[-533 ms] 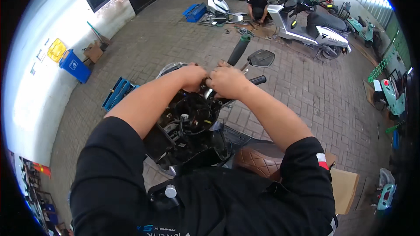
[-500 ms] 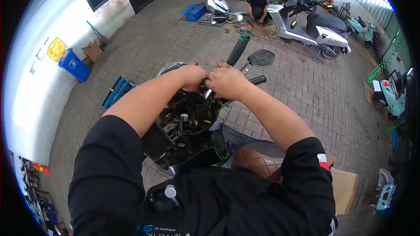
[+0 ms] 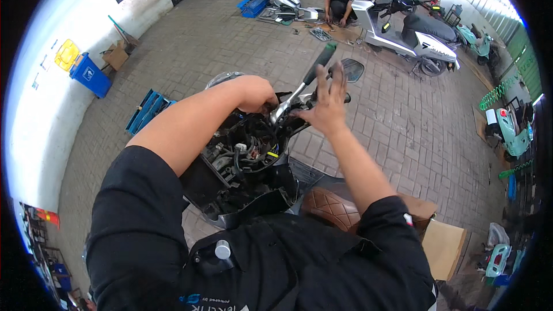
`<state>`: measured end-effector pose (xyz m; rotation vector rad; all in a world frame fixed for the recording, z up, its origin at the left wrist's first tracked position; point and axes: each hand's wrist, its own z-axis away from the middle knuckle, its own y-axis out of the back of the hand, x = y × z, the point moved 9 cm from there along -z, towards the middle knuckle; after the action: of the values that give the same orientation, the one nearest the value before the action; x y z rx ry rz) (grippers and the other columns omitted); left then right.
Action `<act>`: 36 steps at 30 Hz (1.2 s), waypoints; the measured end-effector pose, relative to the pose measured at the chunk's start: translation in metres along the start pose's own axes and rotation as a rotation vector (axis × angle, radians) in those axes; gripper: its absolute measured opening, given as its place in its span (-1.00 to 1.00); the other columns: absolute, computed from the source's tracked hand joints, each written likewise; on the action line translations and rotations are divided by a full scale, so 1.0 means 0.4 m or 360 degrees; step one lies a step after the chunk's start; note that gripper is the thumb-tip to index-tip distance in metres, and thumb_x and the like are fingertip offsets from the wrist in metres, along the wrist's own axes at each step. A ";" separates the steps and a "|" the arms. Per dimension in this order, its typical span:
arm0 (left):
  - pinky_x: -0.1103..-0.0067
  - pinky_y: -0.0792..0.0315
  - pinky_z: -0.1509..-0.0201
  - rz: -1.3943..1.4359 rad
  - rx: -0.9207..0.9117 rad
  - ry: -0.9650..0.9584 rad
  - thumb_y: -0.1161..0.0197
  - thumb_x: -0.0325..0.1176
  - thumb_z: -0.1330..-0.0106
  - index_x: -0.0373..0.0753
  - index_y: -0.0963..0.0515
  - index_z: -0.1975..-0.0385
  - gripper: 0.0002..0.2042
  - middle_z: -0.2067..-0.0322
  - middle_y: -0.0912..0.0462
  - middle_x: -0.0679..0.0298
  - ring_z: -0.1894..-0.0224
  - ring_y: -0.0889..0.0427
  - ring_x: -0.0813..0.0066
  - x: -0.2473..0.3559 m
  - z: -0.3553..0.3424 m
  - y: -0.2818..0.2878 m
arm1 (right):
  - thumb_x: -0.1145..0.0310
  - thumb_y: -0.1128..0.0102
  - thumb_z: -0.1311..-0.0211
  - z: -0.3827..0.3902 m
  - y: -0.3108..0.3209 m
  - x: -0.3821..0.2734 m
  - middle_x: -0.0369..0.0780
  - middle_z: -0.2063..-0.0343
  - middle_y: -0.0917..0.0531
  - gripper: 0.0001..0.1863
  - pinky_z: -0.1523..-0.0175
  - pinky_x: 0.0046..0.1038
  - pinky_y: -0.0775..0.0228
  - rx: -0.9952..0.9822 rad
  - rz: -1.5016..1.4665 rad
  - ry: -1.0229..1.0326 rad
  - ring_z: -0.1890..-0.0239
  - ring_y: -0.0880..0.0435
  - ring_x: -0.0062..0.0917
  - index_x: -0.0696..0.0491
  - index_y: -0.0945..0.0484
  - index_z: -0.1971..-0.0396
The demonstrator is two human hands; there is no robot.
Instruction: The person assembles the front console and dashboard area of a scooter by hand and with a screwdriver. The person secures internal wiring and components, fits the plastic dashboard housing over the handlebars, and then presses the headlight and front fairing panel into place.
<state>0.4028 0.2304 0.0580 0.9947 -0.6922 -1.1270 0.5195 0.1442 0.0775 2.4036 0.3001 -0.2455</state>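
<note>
A ratchet wrench (image 3: 294, 93) with a chrome shaft and a black-and-green grip slants up from the handlebar area of a partly stripped scooter (image 3: 245, 158). My left hand (image 3: 257, 93) is closed beside the ratchet's head, its fingertips turned down and partly hidden, so what they grip is unclear. To the right of the shaft, my right hand (image 3: 330, 103) is open with fingers spread upward, near the ratchet's grip. Exposed wiring and hoses fill the scooter's front below my hands. A mirror (image 3: 352, 70) shows behind my right fingers.
A brown quilted seat (image 3: 332, 209) lies close to my right, with cardboard (image 3: 443, 247) beyond it. An open blue toolbox (image 3: 148, 112) and a blue bin (image 3: 91, 76) stand left. Ahead, a person (image 3: 341, 1) crouches by a white scooter (image 3: 406, 37) and loose parts.
My right hand has come off the ratchet's head area, moved right and spread its fingers. The ratchet's shaft is now exposed. My left hand stays near its head.
</note>
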 end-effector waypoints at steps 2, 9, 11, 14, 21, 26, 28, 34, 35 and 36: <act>0.23 -0.50 0.09 0.0023 0.0017 -0.0022 -0.32 -0.30 -0.07 0.02 -0.64 0.10 -0.67 0.26 -0.69 0.10 0.15 -0.64 0.03 -0.001 0.004 0.002 | 0.01 -0.64 0.45 0.061 -0.054 0.022 0.13 -0.39 0.06 0.35 -0.45 -0.04 0.16 -0.0007 -0.0367 -0.0274 -0.42 0.02 0.07 0.02 0.03 -0.42; 0.22 -0.49 0.09 -0.0127 -0.0001 -0.0014 -0.33 -0.25 -0.08 0.01 -0.63 0.10 -0.67 0.29 -0.68 0.09 0.17 -0.63 0.01 0.002 0.004 0.000 | 0.05 -0.55 0.24 0.111 -0.110 0.019 0.18 -0.30 -0.13 -0.19 -0.41 -0.04 0.08 -0.0223 -0.0452 -0.0516 -0.36 -0.09 0.07 0.14 -0.51 -0.07; 0.24 -0.50 0.07 -0.0154 -0.0008 0.0034 -0.35 -0.22 -0.09 0.05 -0.63 0.07 -0.65 0.25 -0.69 0.13 0.14 -0.64 0.04 0.008 0.009 0.005 | 0.07 -0.53 0.21 0.114 -0.109 0.010 0.15 -0.27 -0.17 -0.29 -0.39 -0.05 0.06 -0.0212 -0.0456 -0.0563 -0.32 -0.14 0.05 0.12 -0.56 0.00; 0.22 -0.50 0.09 -0.0149 0.0022 0.0010 -0.32 -0.25 -0.09 0.02 -0.62 0.08 -0.67 0.29 -0.69 0.10 0.17 -0.64 0.02 0.004 0.005 0.001 | 0.10 -0.49 0.15 0.110 -0.095 -0.015 0.11 -0.26 -0.18 -0.33 -0.37 -0.04 0.05 -0.0115 -0.0364 -0.0619 -0.29 -0.17 0.03 0.09 -0.55 -0.01; 0.23 -0.51 0.14 -0.0173 0.0058 -0.0002 -0.31 -0.31 -0.03 -0.06 -0.65 0.18 -0.70 0.32 -0.69 0.09 0.19 -0.63 -0.01 0.003 0.000 0.002 | 0.24 -0.39 0.02 0.076 -0.109 -0.100 0.01 0.04 -0.48 -0.33 -0.13 -0.12 -0.28 -0.0257 -0.0750 -0.0500 -0.04 -0.45 -0.03 0.17 -0.33 -0.09; 0.27 -0.52 0.15 -0.0105 0.0098 0.0187 -0.31 -0.33 -0.01 -0.14 -0.66 0.29 -0.77 0.32 -0.69 0.08 0.20 -0.65 0.03 -0.024 0.013 0.001 | 0.36 -0.34 -0.04 0.026 -0.060 -0.176 0.02 0.13 -0.52 -0.45 -0.03 -0.20 -0.40 -0.0410 -0.0667 -0.0145 0.07 -0.51 -0.01 0.17 -0.36 -0.03; 0.27 -0.52 0.18 -0.0124 0.0227 0.0136 -0.32 -0.35 0.02 -0.21 -0.67 0.37 -0.81 0.38 -0.68 0.02 0.24 -0.67 0.04 -0.018 0.014 0.014 | 0.35 -0.33 -0.04 0.017 -0.062 -0.196 0.03 0.10 -0.51 -0.47 -0.03 -0.19 -0.40 -0.0472 -0.0588 -0.0087 0.04 -0.51 -0.01 0.18 -0.37 -0.02; 0.26 -0.53 0.14 -0.0022 0.0084 0.0066 -0.41 -0.31 0.08 -0.21 -0.67 0.32 -0.72 0.32 -0.69 0.04 0.20 -0.66 0.02 -0.007 0.001 0.006 | 0.32 -0.32 -0.06 0.016 -0.097 -0.096 0.05 0.22 -0.59 -0.59 0.02 -0.16 -0.40 -0.0451 -0.0764 -0.0613 0.09 -0.56 0.01 0.21 -0.45 0.14; 0.26 -0.53 0.13 0.0004 0.0097 0.0056 -0.42 -0.31 0.09 -0.22 -0.67 0.31 -0.71 0.31 -0.69 0.05 0.19 -0.66 0.02 -0.010 -0.004 -0.001 | 0.32 -0.32 -0.06 0.018 -0.108 -0.073 0.05 0.26 -0.60 -0.61 0.03 -0.16 -0.40 -0.0467 -0.0752 -0.0753 0.10 -0.57 0.03 0.21 -0.46 0.16; 0.25 -0.53 0.11 -0.0091 0.0024 0.0106 -0.42 -0.31 0.08 -0.21 -0.65 0.26 -0.68 0.29 -0.69 0.05 0.18 -0.65 0.00 -0.020 -0.014 -0.016 | 0.30 -0.31 -0.06 0.015 -0.108 -0.068 0.05 0.39 -0.61 -0.64 0.06 -0.15 -0.40 -0.0394 -0.0764 -0.0736 0.18 -0.58 0.05 0.22 -0.47 0.23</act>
<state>0.4027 0.2389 0.0499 1.0659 -0.6227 -1.1348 0.4808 0.1678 0.0531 1.9313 0.6432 -0.9083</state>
